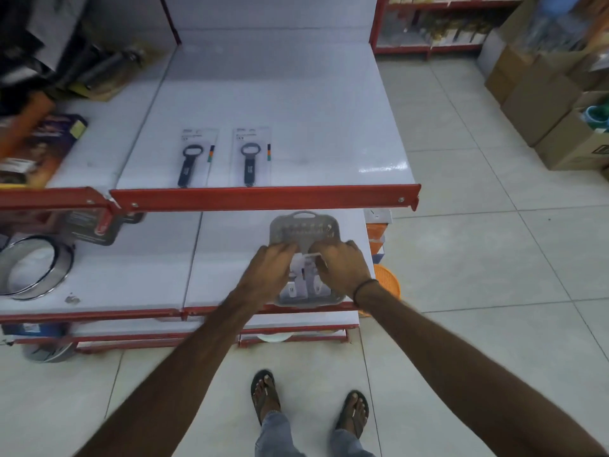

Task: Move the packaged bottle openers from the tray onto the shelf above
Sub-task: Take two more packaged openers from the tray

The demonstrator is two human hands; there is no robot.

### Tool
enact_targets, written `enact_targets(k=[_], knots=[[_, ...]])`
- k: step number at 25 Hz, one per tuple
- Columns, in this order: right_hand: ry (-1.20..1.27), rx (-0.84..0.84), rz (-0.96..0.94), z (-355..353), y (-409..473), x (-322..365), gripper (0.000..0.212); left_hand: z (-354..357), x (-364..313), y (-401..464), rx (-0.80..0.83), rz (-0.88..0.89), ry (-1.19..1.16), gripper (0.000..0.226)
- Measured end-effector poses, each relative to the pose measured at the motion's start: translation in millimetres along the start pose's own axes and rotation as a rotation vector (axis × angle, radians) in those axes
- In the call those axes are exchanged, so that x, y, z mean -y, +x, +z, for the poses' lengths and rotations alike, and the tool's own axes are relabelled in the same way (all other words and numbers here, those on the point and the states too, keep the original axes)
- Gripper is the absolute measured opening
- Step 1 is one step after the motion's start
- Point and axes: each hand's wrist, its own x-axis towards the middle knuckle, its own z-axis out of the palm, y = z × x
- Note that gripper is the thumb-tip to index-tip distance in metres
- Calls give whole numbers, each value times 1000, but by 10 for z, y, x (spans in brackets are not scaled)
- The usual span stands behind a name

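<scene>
The upper shelf (296, 103) at frame centre looks like smooth white board with a faint gloss, edged by a red painted metal rail (263, 196). On it lie two bottle openers (252, 156) with metal heads and dark handles, in clear shiny plastic packs. The tray (303, 225) below is matt grey plastic. Floor tiles (478, 252) on the right are pale and glossy. At upper right stand matt brown cardboard boxes (534, 100).

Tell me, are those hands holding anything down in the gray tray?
Both the left hand and right hand close on a packaged bottle opener in the tray; the exact hold is hidden.
</scene>
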Motion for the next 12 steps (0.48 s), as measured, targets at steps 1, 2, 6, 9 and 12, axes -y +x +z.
enact_targets(k=[1, 2, 6, 9, 12], knots=[[6, -24, -24, -44, -95, 20, 27, -58, -50, -139, -9, -7, -22, 34], [6, -62, -45, -120, -182, 44, 28, -135, -101, -272, -44, -17, -38, 38], [56, -276, -169, -612, -422, 238, 31, -648, -294, -554, -286, 39, 34, 46], [232, -467, -204, -1151, -540, 410, 25, -1144, -451, -563, -500, 90, -70, 40], [648, -443, -116, -1736, -335, 458, 20, -1658, -591, -232, -614, 127, -158, 39]])
